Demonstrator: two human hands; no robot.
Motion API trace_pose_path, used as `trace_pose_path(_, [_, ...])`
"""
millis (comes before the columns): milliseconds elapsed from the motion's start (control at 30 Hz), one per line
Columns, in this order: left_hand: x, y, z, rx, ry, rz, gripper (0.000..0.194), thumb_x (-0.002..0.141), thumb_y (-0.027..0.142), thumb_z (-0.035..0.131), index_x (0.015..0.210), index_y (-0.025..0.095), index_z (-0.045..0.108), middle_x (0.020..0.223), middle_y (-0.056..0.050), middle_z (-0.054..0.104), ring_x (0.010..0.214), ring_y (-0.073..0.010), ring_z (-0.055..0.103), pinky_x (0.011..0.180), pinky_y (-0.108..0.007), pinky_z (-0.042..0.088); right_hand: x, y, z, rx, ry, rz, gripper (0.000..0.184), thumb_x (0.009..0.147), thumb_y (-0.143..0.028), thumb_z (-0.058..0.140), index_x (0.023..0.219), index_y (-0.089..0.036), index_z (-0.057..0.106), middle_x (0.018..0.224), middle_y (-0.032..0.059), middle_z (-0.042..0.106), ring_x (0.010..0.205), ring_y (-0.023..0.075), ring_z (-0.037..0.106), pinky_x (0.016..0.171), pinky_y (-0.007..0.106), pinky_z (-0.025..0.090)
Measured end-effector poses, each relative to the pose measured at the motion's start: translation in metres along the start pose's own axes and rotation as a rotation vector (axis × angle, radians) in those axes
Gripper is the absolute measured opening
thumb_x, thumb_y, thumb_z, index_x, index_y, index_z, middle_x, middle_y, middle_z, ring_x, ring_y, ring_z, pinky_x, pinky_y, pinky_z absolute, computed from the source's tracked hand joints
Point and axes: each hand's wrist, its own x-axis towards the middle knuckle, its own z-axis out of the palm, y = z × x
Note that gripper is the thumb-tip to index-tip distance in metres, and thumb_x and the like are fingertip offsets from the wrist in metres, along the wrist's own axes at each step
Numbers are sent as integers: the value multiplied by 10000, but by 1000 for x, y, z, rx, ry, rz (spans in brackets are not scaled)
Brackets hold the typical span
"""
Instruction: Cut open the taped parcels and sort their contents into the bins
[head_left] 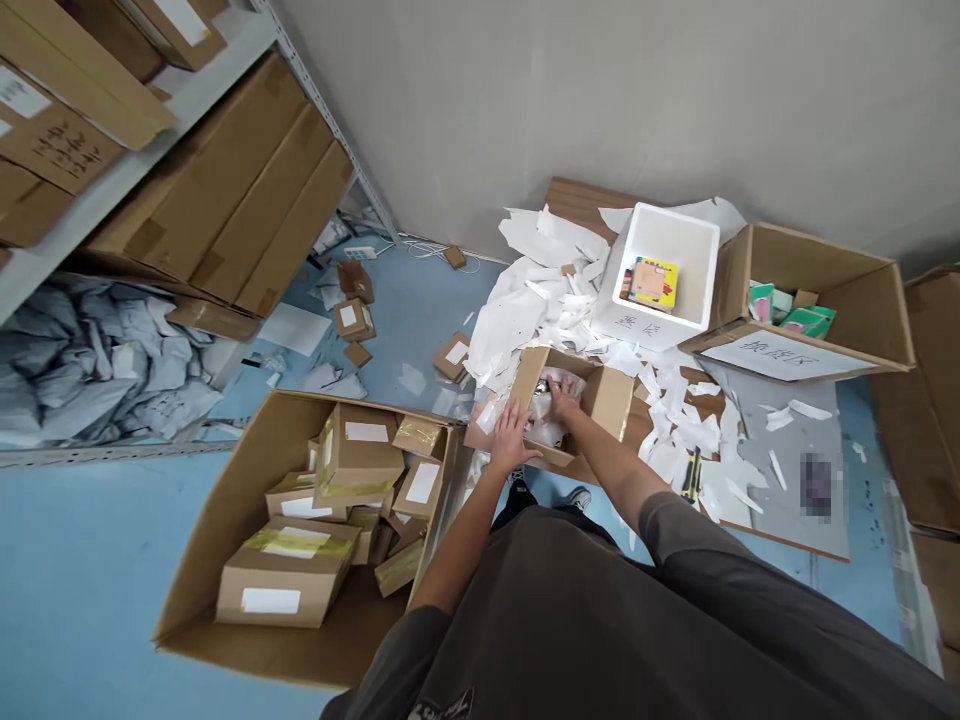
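A small open cardboard box (611, 395) stands on the floor in front of me. My left hand (511, 438) lies on its near left edge with fingers stretched out. My right hand (562, 400) reaches inside the box and its fingers close on a clear plastic-wrapped item (559, 385) there. White plastic wrapping (546, 432) lies in the box beside my hands.
A large open carton (225, 540) holds several taped parcels at the left. A white foam box (664, 275) with a colourful booklet and another open carton (840, 285) stand behind. Torn white paper (536, 290) covers the floor. A yellow-black cutter (691, 475) lies at right. Shelves (135, 160) carry boxes.
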Motion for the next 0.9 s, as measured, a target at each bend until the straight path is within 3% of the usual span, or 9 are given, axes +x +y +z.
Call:
trace_pose_path(100, [-1,0,4,6,3,-1,1017,726,516,994,1586,245,525,1840,-185,203,1711,-428,144,1316,-639,320,13,0,9,-27,47,-57,1466,658,-331,1034,1789,-330,103,1803,270,186,1656,463,227,1260,639,278])
trace_pose_path(167, [-2,0,7,15,10,-12,934,766,505,967,1560,239,554,1839,-183,212,1712,-423,142,1325,-639,306,18,-2,7,-54,74,-64,1387,627,-298,1047,1757,-252,244,1736,300,328,1611,468,327,1254,631,288])
trace_pose_path(233, [-2,0,11,21,10,-34,866,799,471,946,1543,240,569,1840,-177,211,1715,-417,137,1335,-640,290,20,-5,-2,-69,67,-65,1258,584,-263,1061,1658,-156,415,1637,320,472,1544,465,440,1250,601,317])
trace_pose_path(333, [-1,-3,16,5,-8,-51,854,809,425,939,1550,230,560,1838,-188,212,1713,-431,130,1331,-653,298,18,-9,-22,-62,14,-97,1026,573,-189,1042,1483,-83,579,1428,295,678,1349,412,653,1163,474,465])
trace_pose_path(433, [0,-6,18,-22,-4,-56,869,806,399,939,1559,221,544,1827,-207,234,1706,-443,152,1300,-647,366,5,-12,-42,-57,-5,-146,810,596,-111,982,1351,-106,691,1294,243,771,1223,378,736,1043,384,551])
trace_pose_path(600, [1,-11,17,-59,57,-120,856,825,252,883,1594,246,506,1788,-196,327,1692,-386,253,1306,-580,393,-47,-7,-60,-23,65,-291,581,648,-135,952,1201,-221,795,1232,153,818,1231,370,741,1058,365,538])
trace_pose_path(733, [2,-17,14,-60,79,-160,796,844,164,769,1595,248,517,1777,-173,358,1682,-358,293,1331,-543,369,-98,22,-73,84,201,-369,470,760,-133,874,1211,-240,797,1195,140,826,1215,362,739,1059,365,510])
trace_pose_path(900, [3,-25,0,-16,84,-113,840,803,74,642,1610,262,508,1751,-135,421,1664,-319,349,1336,-517,384,-145,101,-85,530,400,-280,331,789,-292,899,1105,-266,804,1114,51,836,1103,324,758,974,354,554])
